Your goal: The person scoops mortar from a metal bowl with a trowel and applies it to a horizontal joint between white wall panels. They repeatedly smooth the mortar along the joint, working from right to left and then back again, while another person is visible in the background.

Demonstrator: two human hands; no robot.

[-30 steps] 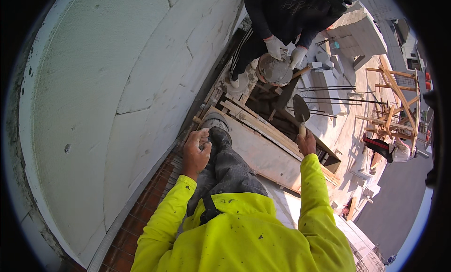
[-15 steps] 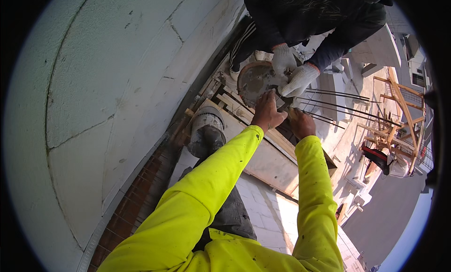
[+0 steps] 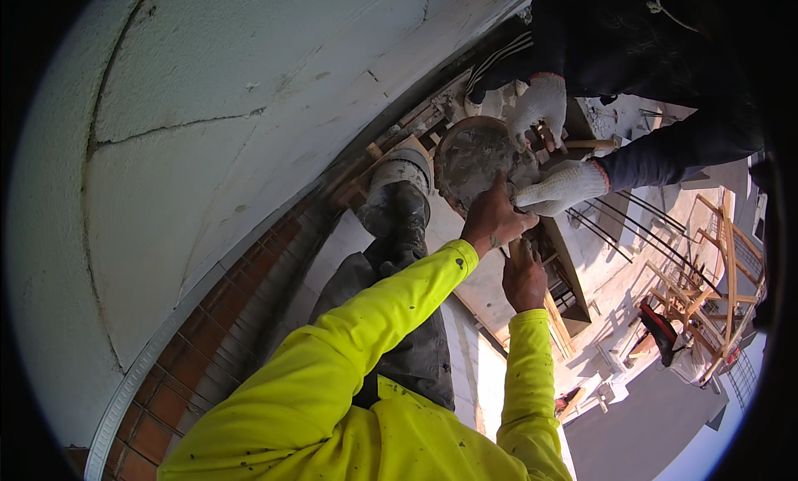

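My left hand reaches to the lower rim of a round bucket of grey mortar, fingers partly curled; what it grips is hidden. Just below it, my right hand is closed around the trowel's handle; the blade is mostly hidden. A co-worker's gloved left hand lies close beside my left hand at the bucket, possibly touching it. The co-worker's other gloved hand is over the bucket's upper right side.
A pale block wall fills the left, with wire mesh over orange material along its foot. My boot is beside the bucket. Dark rods, timber framing and the co-worker's dark-clothed body occupy the right.
Both my hands have moved forward and together at the bucket, the right carrying the trowel. The co-worker's gloved hands and the bucket have come closer; the view has shifted.
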